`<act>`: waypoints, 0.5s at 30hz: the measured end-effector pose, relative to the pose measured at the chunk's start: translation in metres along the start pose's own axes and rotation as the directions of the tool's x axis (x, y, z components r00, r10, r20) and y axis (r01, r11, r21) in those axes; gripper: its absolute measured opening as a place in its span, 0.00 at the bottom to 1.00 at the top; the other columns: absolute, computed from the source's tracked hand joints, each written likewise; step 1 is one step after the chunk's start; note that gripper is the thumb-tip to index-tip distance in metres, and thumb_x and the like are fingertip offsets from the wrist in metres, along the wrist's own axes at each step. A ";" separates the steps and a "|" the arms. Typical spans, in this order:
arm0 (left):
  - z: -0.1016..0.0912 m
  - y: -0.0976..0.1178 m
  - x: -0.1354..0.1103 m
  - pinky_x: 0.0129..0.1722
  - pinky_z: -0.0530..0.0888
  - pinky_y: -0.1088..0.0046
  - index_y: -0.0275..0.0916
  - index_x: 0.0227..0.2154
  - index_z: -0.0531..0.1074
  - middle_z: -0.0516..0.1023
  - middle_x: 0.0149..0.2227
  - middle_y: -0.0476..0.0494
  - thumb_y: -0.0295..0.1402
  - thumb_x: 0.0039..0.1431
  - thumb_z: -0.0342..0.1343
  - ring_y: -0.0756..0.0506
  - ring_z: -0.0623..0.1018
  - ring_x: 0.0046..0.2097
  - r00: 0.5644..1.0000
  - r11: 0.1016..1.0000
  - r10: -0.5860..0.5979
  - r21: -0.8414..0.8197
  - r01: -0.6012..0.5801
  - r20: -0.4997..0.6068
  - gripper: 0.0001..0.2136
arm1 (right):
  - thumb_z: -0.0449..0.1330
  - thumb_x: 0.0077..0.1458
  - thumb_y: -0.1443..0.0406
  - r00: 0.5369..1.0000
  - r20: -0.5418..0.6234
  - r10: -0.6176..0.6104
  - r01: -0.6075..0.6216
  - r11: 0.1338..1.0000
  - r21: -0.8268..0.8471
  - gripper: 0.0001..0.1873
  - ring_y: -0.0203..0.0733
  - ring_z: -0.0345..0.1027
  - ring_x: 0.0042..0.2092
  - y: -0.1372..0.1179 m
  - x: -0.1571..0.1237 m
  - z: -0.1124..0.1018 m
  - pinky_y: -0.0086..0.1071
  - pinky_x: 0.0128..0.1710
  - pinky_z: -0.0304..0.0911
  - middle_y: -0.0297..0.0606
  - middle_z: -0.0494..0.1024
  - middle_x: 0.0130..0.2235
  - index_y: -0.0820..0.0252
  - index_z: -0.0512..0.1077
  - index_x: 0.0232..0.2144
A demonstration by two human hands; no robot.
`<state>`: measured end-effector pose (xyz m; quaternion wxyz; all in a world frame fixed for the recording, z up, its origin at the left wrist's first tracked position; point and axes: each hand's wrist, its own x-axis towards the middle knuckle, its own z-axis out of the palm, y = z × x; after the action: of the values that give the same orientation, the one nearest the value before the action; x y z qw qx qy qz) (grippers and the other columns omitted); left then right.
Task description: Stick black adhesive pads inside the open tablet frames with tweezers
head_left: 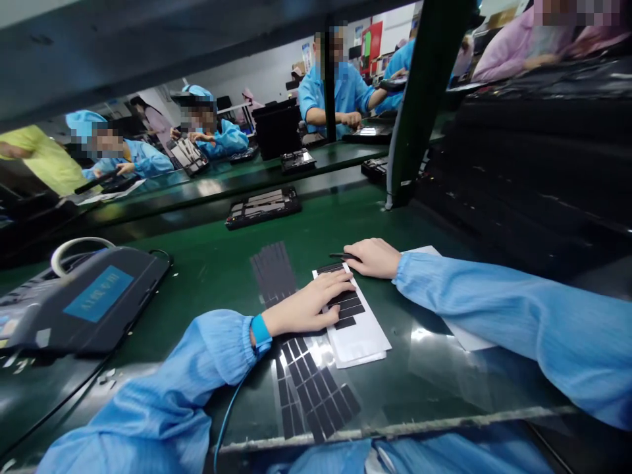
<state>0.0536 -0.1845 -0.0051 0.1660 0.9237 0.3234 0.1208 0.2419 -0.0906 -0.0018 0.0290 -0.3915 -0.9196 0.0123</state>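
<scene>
Near the bench's front edge, a white backing sheet (358, 336) carries a few black strips (345, 304); the left hand (306, 306) lies on it, fingers spread flat. The right hand (372, 258), fingers curled, holds a slim black tool (343, 256). More black strips (313, 388) lie on the bench (207, 276) beside the sheet, another set (273, 271) beyond it.

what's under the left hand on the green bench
The left hand lies over a white backing sheet carrying black strips. Strips show beyond the fingers; whatever lies beneath the palm is covered.
</scene>
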 end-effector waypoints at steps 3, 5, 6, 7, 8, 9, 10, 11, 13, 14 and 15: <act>0.000 -0.002 -0.001 0.62 0.56 0.60 0.36 0.54 0.60 0.57 0.62 0.37 0.28 0.57 0.44 0.45 0.55 0.64 1.000 0.999 -0.008 -0.039 0.007 -0.029 0.20 | 0.46 0.59 0.61 1.000 -0.013 0.002 -0.002 1.000 0.000 0.14 0.41 0.69 0.35 0.000 0.000 0.007 0.29 0.26 0.46 0.39 0.75 0.36 0.60 0.69 0.34; 0.000 -0.001 -0.002 0.62 0.56 0.61 0.36 0.53 0.61 0.57 0.61 0.37 0.29 0.57 0.44 0.45 0.55 0.63 0.999 0.999 -0.010 -0.043 0.009 -0.032 0.20 | 0.46 0.60 0.61 1.000 -0.013 0.002 -0.002 1.000 0.001 0.13 0.41 0.69 0.36 0.002 -0.002 0.008 0.30 0.26 0.46 0.39 0.75 0.36 0.60 0.69 0.34; 0.001 0.000 -0.002 0.62 0.55 0.62 0.36 0.53 0.61 0.57 0.61 0.37 0.29 0.57 0.43 0.45 0.55 0.63 0.999 0.999 -0.011 -0.042 0.009 -0.030 0.20 | 0.46 0.60 0.60 1.000 -0.013 0.001 -0.001 1.000 0.001 0.13 0.41 0.69 0.36 0.003 -0.002 0.008 0.30 0.26 0.46 0.39 0.75 0.36 0.60 0.68 0.33; 0.001 0.000 -0.002 0.62 0.55 0.63 0.35 0.53 0.61 0.57 0.61 0.37 0.29 0.58 0.43 0.46 0.55 0.64 1.000 0.999 -0.011 -0.040 0.010 -0.029 0.20 | 0.46 0.60 0.60 1.000 -0.010 -0.001 0.001 1.000 0.002 0.13 0.41 0.69 0.36 0.003 -0.003 0.008 0.30 0.26 0.46 0.38 0.75 0.36 0.60 0.68 0.33; 0.001 0.001 -0.001 0.62 0.54 0.63 0.35 0.53 0.61 0.57 0.61 0.37 0.29 0.58 0.43 0.46 0.55 0.64 1.000 0.999 -0.011 -0.039 0.010 -0.029 0.20 | 0.46 0.60 0.60 1.000 -0.010 -0.004 0.004 1.000 0.001 0.14 0.42 0.69 0.35 0.003 -0.003 0.008 0.30 0.26 0.45 0.38 0.75 0.36 0.60 0.68 0.33; 0.000 0.001 -0.001 0.63 0.54 0.64 0.35 0.53 0.61 0.57 0.61 0.37 0.29 0.58 0.43 0.46 0.55 0.64 0.999 0.999 -0.011 -0.039 0.010 -0.030 0.19 | 0.46 0.60 0.60 1.000 -0.010 -0.007 0.007 1.000 -0.001 0.14 0.42 0.69 0.35 0.003 -0.003 0.007 0.30 0.26 0.45 0.38 0.75 0.35 0.60 0.68 0.33; 0.000 0.001 -0.001 0.63 0.54 0.64 0.34 0.53 0.61 0.57 0.61 0.37 0.28 0.58 0.43 0.46 0.55 0.64 0.999 0.999 -0.013 -0.039 0.011 -0.031 0.19 | 0.46 0.60 0.60 1.000 -0.013 -0.011 0.011 1.000 -0.004 0.14 0.41 0.69 0.35 0.004 -0.003 0.007 0.30 0.26 0.45 0.38 0.75 0.35 0.60 0.68 0.33; 0.000 0.001 -0.001 0.63 0.54 0.64 0.34 0.53 0.61 0.58 0.61 0.36 0.28 0.58 0.43 0.45 0.55 0.64 0.999 0.999 -0.013 -0.039 0.011 -0.032 0.19 | 0.46 0.60 0.60 1.000 -0.018 -0.015 0.015 1.000 -0.007 0.14 0.41 0.69 0.35 0.004 -0.003 0.008 0.30 0.26 0.45 0.38 0.75 0.35 0.60 0.68 0.32; -0.001 0.000 0.000 0.62 0.54 0.63 0.35 0.53 0.62 0.58 0.61 0.36 0.28 0.58 0.43 0.45 0.55 0.63 1.000 0.999 -0.007 -0.040 0.006 -0.028 0.19 | 0.46 0.60 0.60 1.000 -0.026 -0.016 0.016 1.000 -0.008 0.14 0.41 0.69 0.34 0.006 -0.002 0.011 0.30 0.26 0.45 0.38 0.75 0.34 0.60 0.69 0.33; -0.001 -0.001 0.000 0.62 0.55 0.62 0.35 0.53 0.61 0.58 0.61 0.36 0.28 0.58 0.43 0.45 0.56 0.63 1.000 0.999 0.001 -0.041 -0.002 -0.025 0.19 | 0.46 0.60 0.60 0.999 -0.030 -0.013 0.013 1.000 -0.005 0.14 0.41 0.69 0.34 0.006 0.000 0.012 0.30 0.26 0.45 0.39 0.75 0.34 0.60 0.69 0.33; -0.001 -0.001 0.000 0.62 0.55 0.62 0.35 0.53 0.61 0.58 0.61 0.36 0.28 0.58 0.43 0.44 0.56 0.63 1.000 0.999 0.009 -0.043 -0.010 -0.023 0.19 | 0.47 0.60 0.60 0.999 -0.034 -0.008 0.008 1.000 0.005 0.14 0.41 0.68 0.35 0.006 0.001 0.013 0.30 0.26 0.46 0.40 0.75 0.35 0.60 0.69 0.34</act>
<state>0.0523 -0.1834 -0.0045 0.1818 0.9199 0.3183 0.1391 0.2447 -0.0851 -0.0154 0.0455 -0.3881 -0.9205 0.0078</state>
